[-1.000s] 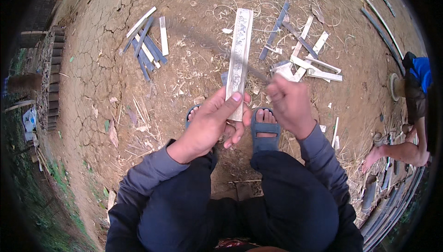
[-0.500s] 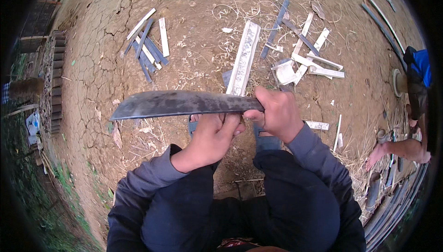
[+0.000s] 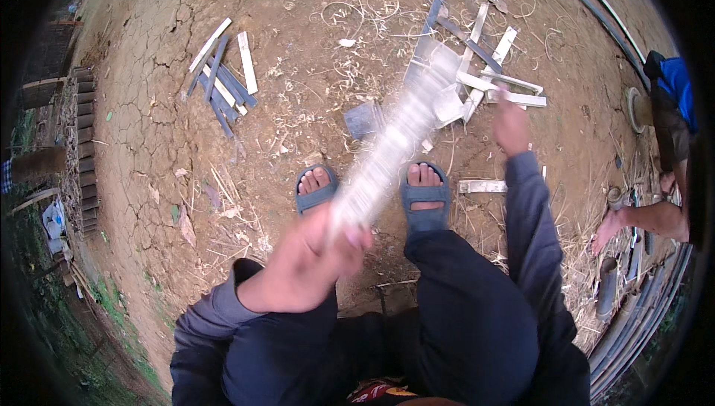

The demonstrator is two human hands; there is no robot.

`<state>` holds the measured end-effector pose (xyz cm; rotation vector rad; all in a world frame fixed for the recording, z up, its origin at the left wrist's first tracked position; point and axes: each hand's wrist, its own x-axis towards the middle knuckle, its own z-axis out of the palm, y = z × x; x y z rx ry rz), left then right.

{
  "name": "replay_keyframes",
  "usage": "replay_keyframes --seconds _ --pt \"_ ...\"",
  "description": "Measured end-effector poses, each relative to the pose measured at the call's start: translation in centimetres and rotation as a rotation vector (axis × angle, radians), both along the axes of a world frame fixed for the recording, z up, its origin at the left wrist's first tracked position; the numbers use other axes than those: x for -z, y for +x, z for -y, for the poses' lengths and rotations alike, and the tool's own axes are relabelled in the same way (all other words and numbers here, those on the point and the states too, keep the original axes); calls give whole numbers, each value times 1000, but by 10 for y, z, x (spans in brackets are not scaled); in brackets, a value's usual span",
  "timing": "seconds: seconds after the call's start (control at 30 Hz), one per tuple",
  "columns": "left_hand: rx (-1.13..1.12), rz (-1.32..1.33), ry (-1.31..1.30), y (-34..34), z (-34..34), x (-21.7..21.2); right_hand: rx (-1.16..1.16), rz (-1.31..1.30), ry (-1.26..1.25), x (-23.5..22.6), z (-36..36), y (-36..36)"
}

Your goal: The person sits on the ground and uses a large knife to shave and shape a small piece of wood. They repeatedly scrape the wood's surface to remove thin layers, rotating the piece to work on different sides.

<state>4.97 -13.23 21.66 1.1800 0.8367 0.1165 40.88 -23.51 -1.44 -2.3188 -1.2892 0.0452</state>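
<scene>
My left hand (image 3: pixel 309 261) is closed around the near end of a pale split bamboo piece (image 3: pixel 387 149), which is smeared by motion and slants up to the right. Further right and forward, my right hand (image 3: pixel 512 129) is closed beside a pile of bamboo strips (image 3: pixel 500 47). What it holds is hidden, and the machete blade seen earlier cannot be made out. The bamboo's far end overlaps pale chips at the left of that pile. Below the bamboo are my two feet in grey-blue sandals (image 3: pixel 426 196).
A second stack of dark and pale strips (image 3: pixel 223 82) lies at the far left. A dark flat offcut (image 3: pixel 363 119) and curled shavings litter the cracked soil. At the right edge are another person's bare foot (image 3: pixel 607 231) and several long poles (image 3: pixel 646 324).
The machete blade has left its place across the middle. My right hand has moved forward and right. My left hand has come nearer me, its bamboo piece swung to slant rightward.
</scene>
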Motion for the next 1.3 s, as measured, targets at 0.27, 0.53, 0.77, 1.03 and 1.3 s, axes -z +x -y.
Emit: replay_keyframes --seconds 0.27,0.53,0.77,1.03,1.3 --pt "-113 155 -307 25 -23 76 -22 -443 149 -74 -17 -76" --pt "-59 102 -378 30 -25 80 -596 -205 234 -118 -46 -150" --pt "-161 76 -407 28 -15 81 -575 -257 97 -107 -41 -160" --pt "-75 -110 -466 20 -16 69 -437 -157 45 -97 -44 -157" --pt "252 137 -386 31 -15 28 -532 -320 -65 -76 -25 -157"
